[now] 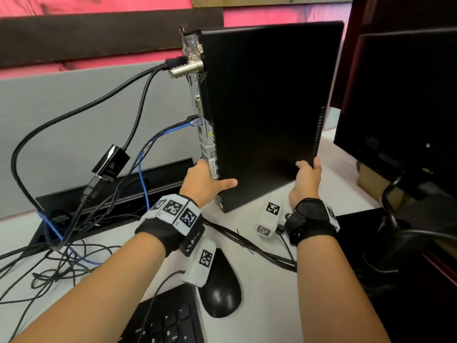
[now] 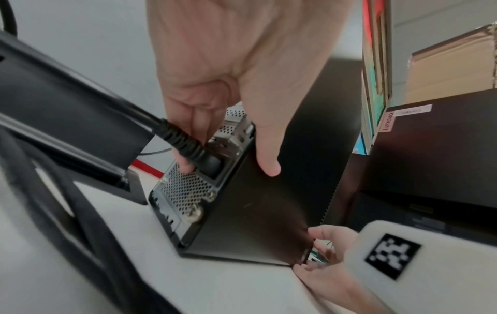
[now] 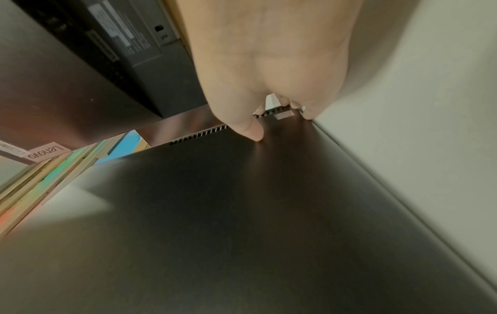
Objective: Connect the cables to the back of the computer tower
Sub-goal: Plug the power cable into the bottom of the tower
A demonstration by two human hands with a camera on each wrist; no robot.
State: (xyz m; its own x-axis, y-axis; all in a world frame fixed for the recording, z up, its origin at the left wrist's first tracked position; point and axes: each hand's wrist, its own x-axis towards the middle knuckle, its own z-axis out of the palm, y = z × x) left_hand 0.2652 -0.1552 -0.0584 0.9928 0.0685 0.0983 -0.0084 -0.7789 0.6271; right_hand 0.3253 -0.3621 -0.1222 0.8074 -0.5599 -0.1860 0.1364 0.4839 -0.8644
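A black computer tower (image 1: pixel 267 107) stands upright on the white desk (image 1: pixel 262 243), its back facing left. My left hand (image 1: pixel 210 178) grips its lower rear corner, thumb flat on the side panel and fingers curled round the back. In the left wrist view those fingers (image 2: pixel 185 165) lie beside a black power plug (image 2: pixel 188 146) seated in the rear socket. My right hand (image 1: pixel 309 167) grips the lower front edge, thumb (image 3: pixel 254 133) on the side panel. Two black cables (image 1: pixel 148 75) enter the top of the back and a blue network cable (image 1: pixel 173 127) enters the middle.
A black monitor (image 1: pixel 400 107) stands close on the right of the tower. A mouse (image 1: pixel 221 288) and a keyboard (image 1: pixel 168 320) lie near me. A black adapter box (image 1: pixel 111 160) hangs on the cables over a cable slot (image 1: pixel 111 194). Loose wires (image 1: pixel 57 268) sprawl at the left.
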